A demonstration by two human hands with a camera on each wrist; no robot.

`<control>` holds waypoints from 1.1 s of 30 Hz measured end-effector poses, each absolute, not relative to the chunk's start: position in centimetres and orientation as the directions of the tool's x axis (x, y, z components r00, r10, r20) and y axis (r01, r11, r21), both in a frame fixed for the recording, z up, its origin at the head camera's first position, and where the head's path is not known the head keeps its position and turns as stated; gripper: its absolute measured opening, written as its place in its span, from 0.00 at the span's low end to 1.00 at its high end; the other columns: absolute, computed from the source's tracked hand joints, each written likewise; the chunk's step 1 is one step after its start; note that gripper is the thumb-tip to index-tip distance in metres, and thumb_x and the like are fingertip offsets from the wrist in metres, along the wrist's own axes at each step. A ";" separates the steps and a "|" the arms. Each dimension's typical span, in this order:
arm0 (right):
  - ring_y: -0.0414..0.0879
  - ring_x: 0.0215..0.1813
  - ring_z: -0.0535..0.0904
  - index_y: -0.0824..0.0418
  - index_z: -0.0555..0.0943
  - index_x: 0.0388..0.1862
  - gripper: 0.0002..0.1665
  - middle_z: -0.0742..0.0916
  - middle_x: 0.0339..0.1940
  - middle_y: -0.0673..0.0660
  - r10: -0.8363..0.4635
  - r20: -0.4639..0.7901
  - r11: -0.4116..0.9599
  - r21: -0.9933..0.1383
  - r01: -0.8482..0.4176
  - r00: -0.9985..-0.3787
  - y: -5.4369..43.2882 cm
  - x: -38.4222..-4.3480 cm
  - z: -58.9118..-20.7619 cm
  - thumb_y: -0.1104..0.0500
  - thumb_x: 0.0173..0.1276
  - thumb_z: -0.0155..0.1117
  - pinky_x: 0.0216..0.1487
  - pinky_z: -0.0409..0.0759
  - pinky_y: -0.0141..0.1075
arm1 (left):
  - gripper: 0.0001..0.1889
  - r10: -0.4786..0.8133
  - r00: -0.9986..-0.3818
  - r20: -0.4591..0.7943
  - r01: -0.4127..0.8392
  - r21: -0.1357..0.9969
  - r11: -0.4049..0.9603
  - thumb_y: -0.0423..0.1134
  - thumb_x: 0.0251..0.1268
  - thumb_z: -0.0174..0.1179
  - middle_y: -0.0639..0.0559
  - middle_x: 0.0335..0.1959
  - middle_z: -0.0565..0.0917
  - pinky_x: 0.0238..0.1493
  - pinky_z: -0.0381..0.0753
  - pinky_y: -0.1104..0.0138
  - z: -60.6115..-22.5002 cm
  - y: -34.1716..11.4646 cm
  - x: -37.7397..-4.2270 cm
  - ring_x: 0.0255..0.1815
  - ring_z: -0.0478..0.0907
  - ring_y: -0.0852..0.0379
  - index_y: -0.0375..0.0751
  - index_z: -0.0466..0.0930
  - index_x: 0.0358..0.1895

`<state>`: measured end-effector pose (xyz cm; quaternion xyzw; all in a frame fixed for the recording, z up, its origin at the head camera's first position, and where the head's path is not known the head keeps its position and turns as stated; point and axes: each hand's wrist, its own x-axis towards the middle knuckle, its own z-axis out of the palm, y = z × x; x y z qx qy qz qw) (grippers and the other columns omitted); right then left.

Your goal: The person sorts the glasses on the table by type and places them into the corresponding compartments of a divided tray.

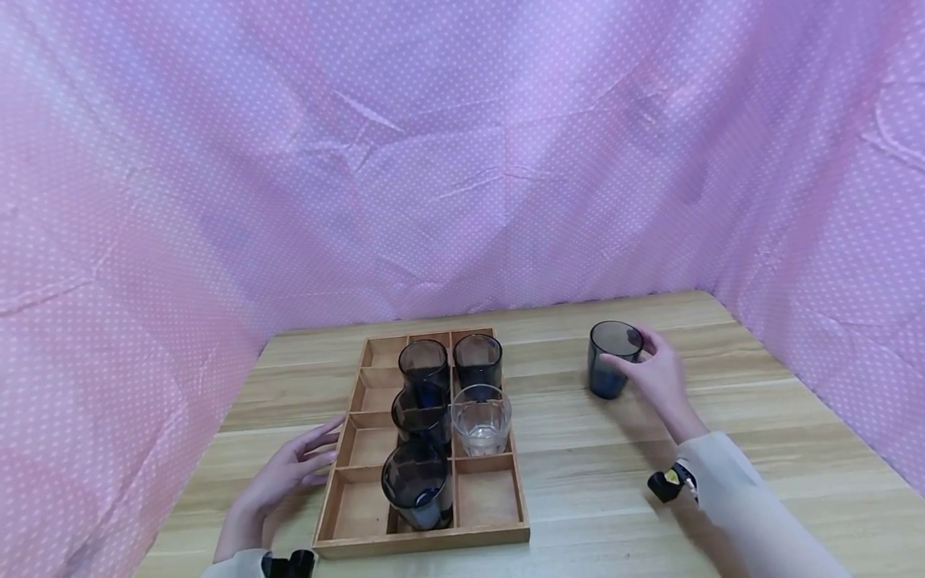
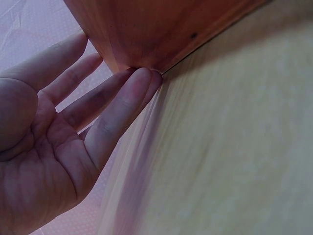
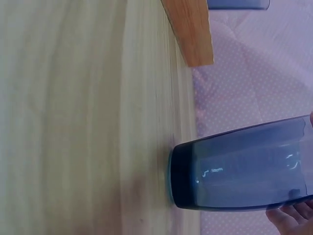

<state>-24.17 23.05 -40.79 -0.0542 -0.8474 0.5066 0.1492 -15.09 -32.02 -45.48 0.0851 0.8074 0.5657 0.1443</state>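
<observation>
My right hand [image 1: 659,373] grips a dark tinted glass [image 1: 605,373] near its rim, thumb on the near side and fingers on the far side. The glass is upright to the right of a wooden divided tray [image 1: 422,544]. In the right wrist view its base [image 3: 183,176] is at or just above the tabletop; I cannot tell which. With fingers extended, my left hand [image 1: 289,470] touches the tray's left outer wall [image 2: 142,34]. Several dark glasses [image 1: 417,486] stand in the tray's middle and right columns, and one clear glass [image 1: 482,421] stands in the right column.
The tray sits on a light wood-grain table [image 1: 578,498]. Its left column [image 1: 361,502] and near right compartment [image 1: 487,496] hold no glass. Pink dotted cloth [image 1: 462,160] hangs behind the table and along both sides. Each wrist wears a small black camera [image 1: 666,484].
</observation>
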 end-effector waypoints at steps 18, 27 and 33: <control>0.56 0.69 0.70 0.65 0.68 0.68 0.47 0.78 0.65 0.65 0.099 0.144 0.441 -0.893 -0.087 -0.985 20.9 -17.8 -39.4 0.53 0.53 0.78 0.52 0.73 0.14 | 0.35 0.290 -0.946 -0.144 -0.029 0.930 0.365 0.39 0.72 0.53 0.21 0.70 0.55 0.54 0.83 0.54 -45.1 -32.1 -15.1 0.67 0.61 0.26 0.38 0.48 0.77; 0.34 0.62 0.74 0.59 0.71 0.68 0.44 0.80 0.64 0.60 0.011 0.129 0.415 -0.903 -0.113 -0.992 19.0 -15.5 -38.7 0.53 0.52 0.78 0.60 0.78 0.32 | 0.34 0.290 -0.946 -0.149 -0.034 0.930 0.367 0.40 0.73 0.53 0.21 0.70 0.56 0.54 0.83 0.54 -45.2 -32.1 -15.2 0.68 0.60 0.27 0.39 0.49 0.77; 0.20 0.54 0.73 0.60 0.73 0.65 0.42 0.82 0.61 0.60 -0.062 0.180 0.345 -0.919 -0.190 -0.982 17.7 -14.5 -38.4 0.58 0.50 0.80 0.59 0.78 0.29 | 0.34 0.285 -0.946 -0.155 -0.040 0.928 0.371 0.40 0.72 0.53 0.21 0.71 0.56 0.54 0.83 0.54 -45.2 -32.1 -15.3 0.68 0.61 0.27 0.39 0.49 0.77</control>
